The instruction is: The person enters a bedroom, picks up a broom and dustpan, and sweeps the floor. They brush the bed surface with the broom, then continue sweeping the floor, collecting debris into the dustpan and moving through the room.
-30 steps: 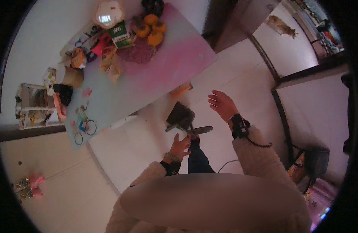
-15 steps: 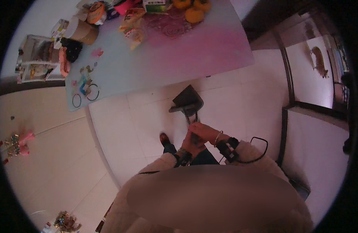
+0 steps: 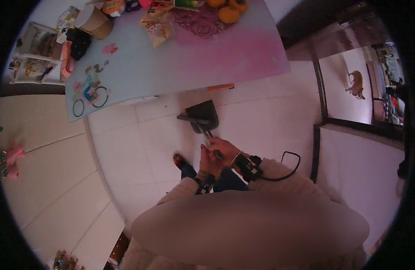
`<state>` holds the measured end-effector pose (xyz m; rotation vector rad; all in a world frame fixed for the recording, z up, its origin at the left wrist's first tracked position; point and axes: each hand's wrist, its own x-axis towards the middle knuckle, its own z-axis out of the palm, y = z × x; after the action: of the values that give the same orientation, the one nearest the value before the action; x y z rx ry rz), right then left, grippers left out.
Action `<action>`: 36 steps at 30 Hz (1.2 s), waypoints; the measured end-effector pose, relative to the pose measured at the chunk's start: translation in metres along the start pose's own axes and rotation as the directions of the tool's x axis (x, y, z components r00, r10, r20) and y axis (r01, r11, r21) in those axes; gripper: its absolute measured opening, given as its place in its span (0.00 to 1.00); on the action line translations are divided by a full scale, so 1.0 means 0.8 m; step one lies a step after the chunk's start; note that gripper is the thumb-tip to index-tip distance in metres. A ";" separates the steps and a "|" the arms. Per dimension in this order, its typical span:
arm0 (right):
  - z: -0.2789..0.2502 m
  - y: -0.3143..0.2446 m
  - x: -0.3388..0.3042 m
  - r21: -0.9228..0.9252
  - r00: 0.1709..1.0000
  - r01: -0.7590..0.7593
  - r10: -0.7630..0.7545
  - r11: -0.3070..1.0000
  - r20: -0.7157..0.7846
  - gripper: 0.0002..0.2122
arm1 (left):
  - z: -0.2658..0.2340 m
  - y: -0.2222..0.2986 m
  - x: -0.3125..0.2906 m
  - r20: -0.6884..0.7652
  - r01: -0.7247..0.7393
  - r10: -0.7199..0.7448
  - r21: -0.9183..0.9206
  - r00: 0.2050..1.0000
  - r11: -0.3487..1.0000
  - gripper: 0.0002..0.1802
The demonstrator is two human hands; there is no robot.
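Observation:
My left hand (image 3: 209, 162) and my right hand (image 3: 223, 149) are together in front of my body, both closed round upright handles. Below them a dark dustpan (image 3: 209, 111) is seen against the pale tiled floor, with the narrow grey head of a broom (image 3: 186, 117) across its left side. Two handles rise side by side from there. The left hand appears to grip the broom and the right hand the dustpan, though overlapping fingers partly hide this. A grey handle end shows beside the right palm. Each wrist wears a black strapped device.
Ahead stands a table (image 3: 171, 69) with a blue and pink cover, bearing orange fruit (image 3: 229, 14), snack bags (image 3: 157, 30) and a paper tub (image 3: 95, 21). Pale cabinet doors (image 3: 50, 157) line the left. At right, a small brown dog (image 3: 356, 84) stands beyond a dark-framed doorway (image 3: 322, 85).
The whole view has shifted a little. Dustpan and broom have turned slightly and sit farther left in the picture. Both hands keep their hold, and an orange strip now shows below the table's edge.

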<state>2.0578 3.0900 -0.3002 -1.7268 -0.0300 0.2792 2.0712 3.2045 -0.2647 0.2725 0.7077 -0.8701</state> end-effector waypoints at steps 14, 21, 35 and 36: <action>0.019 -0.058 -0.028 0.925 0.640 -0.361 0.753 0.122 0.151 0.09 | -0.082 0.089 -0.020 0.181 -0.137 0.085 0.917 0.980 -0.374 0.19; -0.085 -0.080 -0.152 0.947 0.657 -0.300 0.744 0.114 0.118 0.05 | -0.098 0.140 -0.027 0.017 0.036 0.295 0.984 0.955 -0.172 0.17; -0.353 0.103 -0.139 0.314 0.502 -0.728 0.786 0.609 -0.361 0.08 | -0.096 0.088 0.006 -0.225 0.135 0.601 0.972 0.767 0.193 0.30; -0.369 0.129 -0.125 0.268 0.536 -0.730 0.770 0.629 -0.347 0.10 | -0.105 0.080 0.004 -0.268 0.074 0.562 0.936 0.783 0.343 0.29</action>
<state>2.0065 2.7685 -0.3403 -1.5802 1.0902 0.5107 2.0841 3.2841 -0.3327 1.7394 0.5979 -0.7825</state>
